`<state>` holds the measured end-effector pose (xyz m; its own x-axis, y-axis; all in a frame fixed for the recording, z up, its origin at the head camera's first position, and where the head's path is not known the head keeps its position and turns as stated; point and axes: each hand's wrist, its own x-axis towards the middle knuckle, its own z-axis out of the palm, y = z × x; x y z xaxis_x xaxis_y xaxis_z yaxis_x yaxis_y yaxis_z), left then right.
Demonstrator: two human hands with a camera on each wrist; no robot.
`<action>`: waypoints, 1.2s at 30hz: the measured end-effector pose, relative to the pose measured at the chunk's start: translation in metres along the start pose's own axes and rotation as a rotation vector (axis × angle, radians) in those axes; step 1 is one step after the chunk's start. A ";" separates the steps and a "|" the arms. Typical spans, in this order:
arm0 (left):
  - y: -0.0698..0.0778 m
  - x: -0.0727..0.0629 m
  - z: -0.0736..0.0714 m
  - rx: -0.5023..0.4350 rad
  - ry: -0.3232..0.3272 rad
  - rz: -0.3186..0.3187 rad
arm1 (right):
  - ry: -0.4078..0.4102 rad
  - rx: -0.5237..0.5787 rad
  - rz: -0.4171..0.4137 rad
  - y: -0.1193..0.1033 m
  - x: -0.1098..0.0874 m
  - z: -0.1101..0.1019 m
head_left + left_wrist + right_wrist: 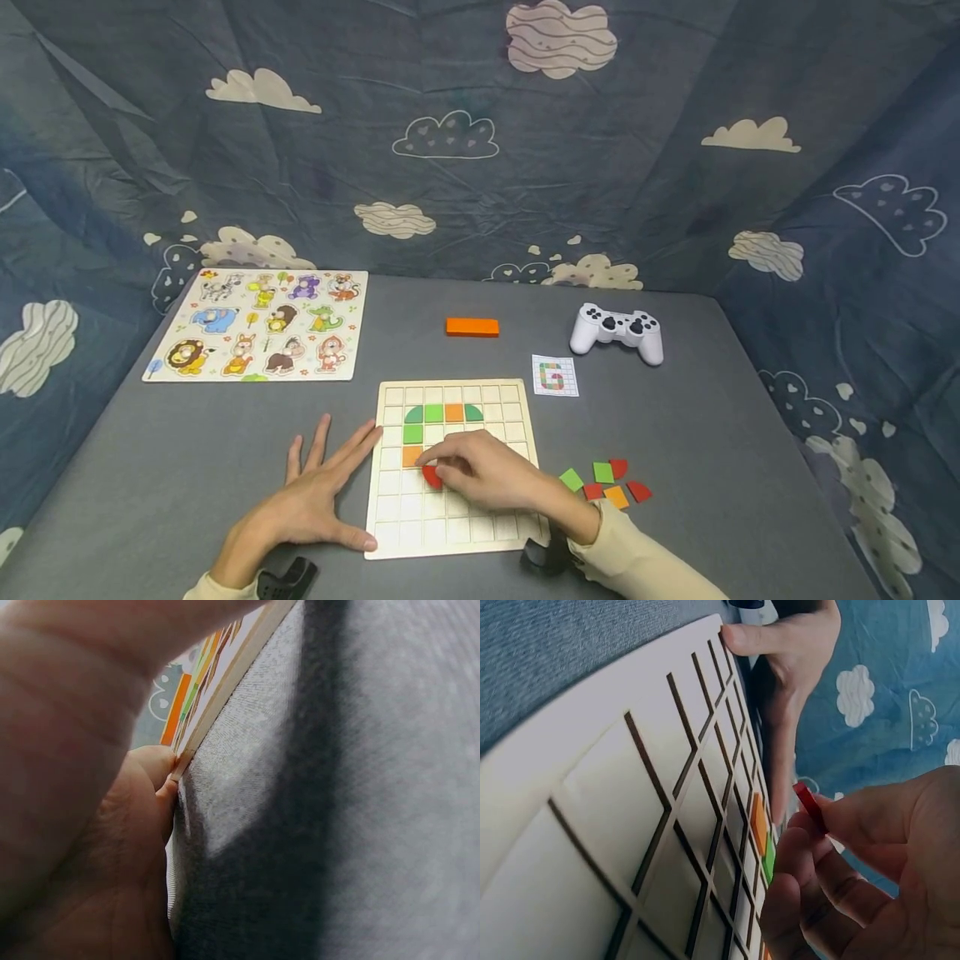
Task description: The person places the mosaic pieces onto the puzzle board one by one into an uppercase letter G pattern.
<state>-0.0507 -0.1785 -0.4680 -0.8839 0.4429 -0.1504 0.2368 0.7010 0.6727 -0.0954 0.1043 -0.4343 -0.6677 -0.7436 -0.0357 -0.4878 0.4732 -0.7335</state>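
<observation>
A wooden grid board (397, 533) lies on the table, its upper cells holding green, light green and orange tiles (433, 413). My right hand (487, 473) is over the board's middle and pinches a red quarter-circle tile (431, 477) between thumb and fingers. In the right wrist view the red tile (810, 808) is tilted and held just off the grid. The left hand (318, 492) spreads along the board's left edge, with thumb and fingertips touching it. The left wrist view shows that edge (225, 694) against the fingers.
Loose red, green and orange tiles (602, 472) lie right of the board, beside the right wrist. A pattern card (555, 376), a white game controller (617, 332) and an orange block (472, 327) are farther back. An animal puzzle (255, 333) lies at the back left.
</observation>
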 end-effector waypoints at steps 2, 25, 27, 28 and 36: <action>0.000 0.000 0.000 -0.003 -0.002 0.003 | 0.002 -0.029 -0.008 -0.002 0.001 0.002; -0.001 0.001 -0.001 0.002 -0.018 0.009 | -0.035 0.036 -0.007 -0.005 0.013 0.005; -0.001 0.001 -0.001 0.001 -0.020 0.005 | -0.033 0.023 -0.013 -0.006 0.014 0.005; -0.001 0.001 -0.001 0.000 -0.020 0.004 | -0.035 0.021 -0.016 -0.006 0.014 0.005; 0.000 0.000 -0.001 -0.004 -0.016 0.018 | -0.035 -0.031 -0.022 -0.006 0.017 0.008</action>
<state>-0.0514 -0.1789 -0.4677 -0.8728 0.4645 -0.1497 0.2510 0.6903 0.6786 -0.0997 0.0855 -0.4360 -0.6366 -0.7699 -0.0441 -0.5195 0.4704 -0.7134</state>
